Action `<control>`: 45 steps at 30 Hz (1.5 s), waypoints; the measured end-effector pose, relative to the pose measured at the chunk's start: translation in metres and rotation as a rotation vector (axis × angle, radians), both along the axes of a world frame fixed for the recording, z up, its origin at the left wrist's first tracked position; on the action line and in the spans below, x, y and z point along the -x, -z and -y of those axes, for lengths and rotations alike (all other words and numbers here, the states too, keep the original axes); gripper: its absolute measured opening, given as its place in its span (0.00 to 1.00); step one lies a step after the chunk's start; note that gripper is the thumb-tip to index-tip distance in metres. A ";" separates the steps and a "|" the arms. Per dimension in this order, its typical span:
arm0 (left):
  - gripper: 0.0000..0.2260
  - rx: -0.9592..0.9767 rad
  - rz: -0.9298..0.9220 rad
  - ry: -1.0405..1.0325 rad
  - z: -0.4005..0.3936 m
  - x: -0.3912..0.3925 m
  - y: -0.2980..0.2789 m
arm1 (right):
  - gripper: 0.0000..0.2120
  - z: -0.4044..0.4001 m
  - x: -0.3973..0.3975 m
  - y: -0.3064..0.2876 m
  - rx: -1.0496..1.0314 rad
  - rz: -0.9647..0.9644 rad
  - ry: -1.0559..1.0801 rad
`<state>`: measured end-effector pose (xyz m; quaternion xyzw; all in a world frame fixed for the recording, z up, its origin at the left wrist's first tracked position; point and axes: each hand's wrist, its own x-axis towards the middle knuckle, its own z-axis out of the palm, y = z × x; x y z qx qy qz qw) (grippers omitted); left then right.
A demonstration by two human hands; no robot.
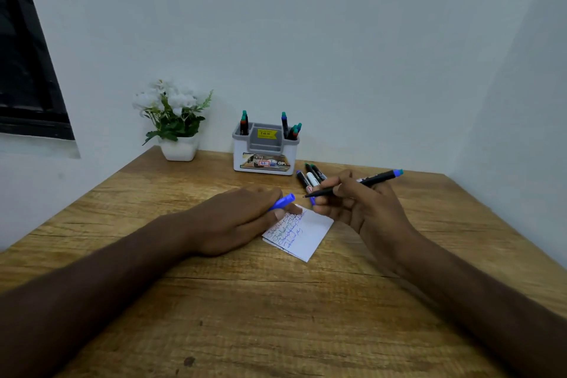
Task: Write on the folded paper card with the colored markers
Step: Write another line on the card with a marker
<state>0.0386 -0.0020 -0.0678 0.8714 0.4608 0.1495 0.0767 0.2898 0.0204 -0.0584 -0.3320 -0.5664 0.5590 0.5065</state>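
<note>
Just right of frame centre, the folded paper card (pixel 302 235) lies on the wooden worktop (pixel 245 301), blue handwriting on its upper left part. The left hand (pixel 242 221) rests on the card's upper left corner, fingers closed on a blue marker cap (pixel 283 201). The right hand (pixel 359 202), just above the card's upper right edge, grips an uncapped black marker (pixel 356 183). Loose markers (pixel 311 178) lie behind, near the pen holder (pixel 265 147).

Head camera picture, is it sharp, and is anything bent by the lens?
Head view: soft, even, dim light without glare; handwriting on the card is too blurred to read; the wide lens bows the table edges and stretches both forearms at the bottom corners.
</note>
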 end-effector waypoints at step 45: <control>0.19 -0.221 0.953 -0.450 -0.027 0.014 -0.009 | 0.26 0.010 0.016 0.007 -0.806 1.369 -0.182</control>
